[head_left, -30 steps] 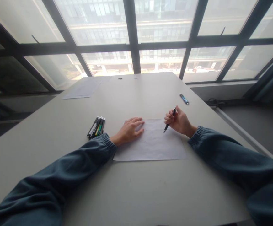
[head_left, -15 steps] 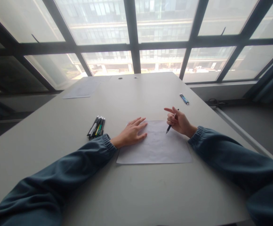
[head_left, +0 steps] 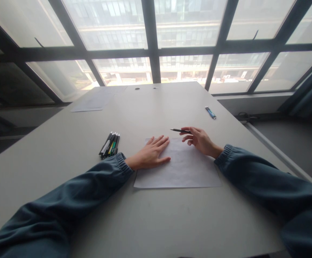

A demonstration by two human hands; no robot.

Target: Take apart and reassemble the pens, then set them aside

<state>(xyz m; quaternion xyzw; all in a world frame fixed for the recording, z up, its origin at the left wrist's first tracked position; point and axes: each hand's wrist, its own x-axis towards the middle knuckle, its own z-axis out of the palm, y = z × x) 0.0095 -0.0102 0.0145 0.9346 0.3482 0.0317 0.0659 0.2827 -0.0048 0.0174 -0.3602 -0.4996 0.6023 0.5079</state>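
A white sheet of paper (head_left: 183, 172) lies on the table before me. My left hand (head_left: 152, 153) rests flat on its left part, fingers spread. Over the sheet's upper right, my right hand (head_left: 200, 140) holds a dark pen (head_left: 179, 131) between thumb and fingers. The pen lies nearly level, its pointed silvery end aimed left and raised off the paper. Faint marks may be on the sheet, too weak to read.
Left of the paper a bunch of pens (head_left: 109, 144) lies side by side on the white table (head_left: 156, 222). Two blue pens (head_left: 210, 112) are at the right edge. More paper sheets (head_left: 91, 102) lie at the far left. Windows (head_left: 185, 68) stand behind the table.
The pen has swung in my right hand from pointing down at the paper to lying nearly level, tip leftward. My left hand stays on the sheet, its thumb spread slightly farther.
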